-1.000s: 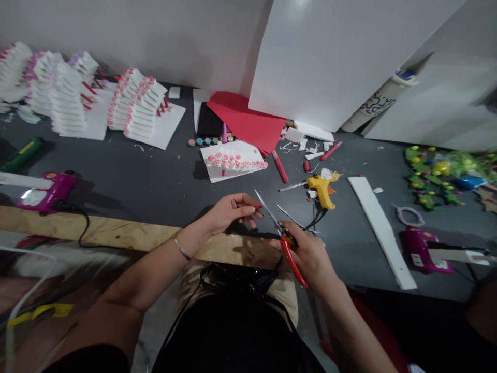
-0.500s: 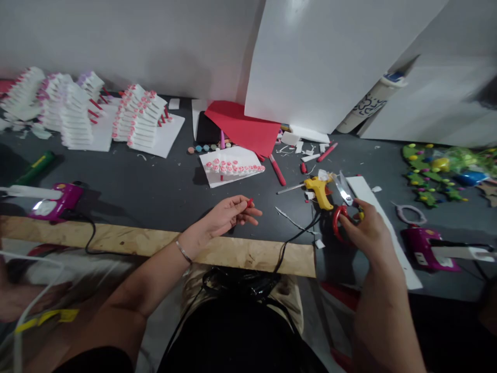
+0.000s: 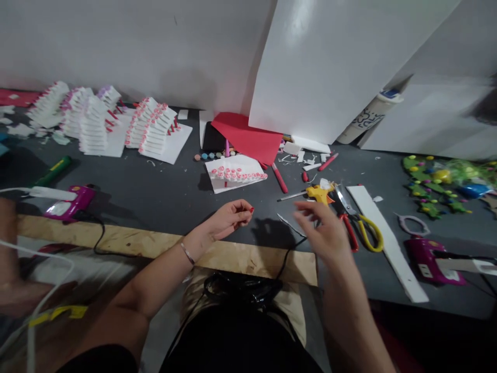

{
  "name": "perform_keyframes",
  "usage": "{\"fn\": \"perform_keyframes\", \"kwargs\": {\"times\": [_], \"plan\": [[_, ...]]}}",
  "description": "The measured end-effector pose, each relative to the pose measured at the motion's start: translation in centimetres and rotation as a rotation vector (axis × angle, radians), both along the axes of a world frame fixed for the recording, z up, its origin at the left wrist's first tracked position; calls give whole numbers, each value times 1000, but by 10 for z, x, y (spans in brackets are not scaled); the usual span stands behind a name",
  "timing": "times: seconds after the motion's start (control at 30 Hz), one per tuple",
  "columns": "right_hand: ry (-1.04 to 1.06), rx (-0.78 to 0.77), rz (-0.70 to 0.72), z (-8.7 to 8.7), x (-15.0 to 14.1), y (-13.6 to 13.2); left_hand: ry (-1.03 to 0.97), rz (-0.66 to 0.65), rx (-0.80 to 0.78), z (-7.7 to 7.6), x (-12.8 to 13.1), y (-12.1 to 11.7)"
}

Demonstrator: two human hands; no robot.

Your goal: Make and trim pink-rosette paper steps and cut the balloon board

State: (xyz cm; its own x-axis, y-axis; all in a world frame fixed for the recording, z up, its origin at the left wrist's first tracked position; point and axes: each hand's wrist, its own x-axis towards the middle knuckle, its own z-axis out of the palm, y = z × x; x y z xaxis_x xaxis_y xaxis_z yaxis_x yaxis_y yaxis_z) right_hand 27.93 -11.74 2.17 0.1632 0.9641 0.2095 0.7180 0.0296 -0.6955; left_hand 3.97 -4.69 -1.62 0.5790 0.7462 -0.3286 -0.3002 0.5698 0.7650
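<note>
1. The left hand (image 3: pixel 230 220) is over the near part of the dark worktop (image 3: pixel 166 191), its fingers pinching a small red piece (image 3: pixel 251 210) at the tips; most of that piece is hidden by the grip.
2. A bracelet (image 3: pixel 187 254) circles the left wrist.
3. The right hand (image 3: pixel 323 228), slightly blurred, hovers to the right of the left one, its fingers parted and released, thumb apart from the others.
4. Scissors (image 3: pixel 352 211) with one red and one yellow handle lie on the worktop just beside the right hand, between the yellow glue gun (image 3: pixel 319 194) and a long white strip (image 3: pixel 384 243).
5. The right hand partly covers the glue gun, whose nozzle end points left.
6. Beyond the left hand, a white card (image 3: pixel 216 185) carries a row of red-and-white rolled pieces (image 3: pixel 238 175); a red marker (image 3: pixel 279 178) lies near its right end.
7. Behind that card are small paint pots (image 3: pixel 212 155) and a red sheet (image 3: pixel 248 137).
8. Farther left stand fanned white pieces with red tips (image 3: pixel 151 127).
9. At the left edge, another person's arm (image 3: pixel 19 298) shows below the worktop.
</note>
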Motion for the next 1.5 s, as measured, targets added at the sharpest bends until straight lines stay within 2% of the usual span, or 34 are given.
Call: {"fn": "perform_keyframes", "kwargs": {"times": [0.07, 0.17, 0.37, 0.5, 0.6, 0.67, 0.73, 0.8, 0.87, 0.93, 1.0, 1.27, 1.5], "plan": [[199, -24, 182, -1, -38, 14, -2, 12, -3, -1, -1, 1], [386, -70, 280, -9, -73, 30, -27, 29, -26, -2, -4, 2], [682, -155, 313, -21, -84, 48, -113, 64, -15, -1, -5, 4], [701, -126, 316, -23, -87, 62, -62, 98, 44, -2, -10, 8], [642, -65, 216, -33, -93, 78, 135, 272, 182, -4, -24, 17], [579, -47, 155, -44, -99, 88, 377, 447, 341, -6, -38, 25], [508, -40, 112, -55, -106, 97, 696, 556, 556, -7, -51, 32], [435, -34, 66, -64, -113, 102, 1000, 518, 791, -8, -59, 37], [360, -32, 14, -70, -120, 104, 1223, 385, 968, -9, -60, 39], [295, -38, -29, -72, -125, 105, 1369, 277, 1048, -11, -58, 39], [245, -47, -54, -72, -128, 104, 1460, 232, 1072, -13, -54, 37], [133, -49, -90, -69, -130, 103, 1533, 178, 1097, -14, -52, 32], [-85, -89, -50, -65, -131, 101, 1540, 173, 1112, -15, -50, 32]]}}
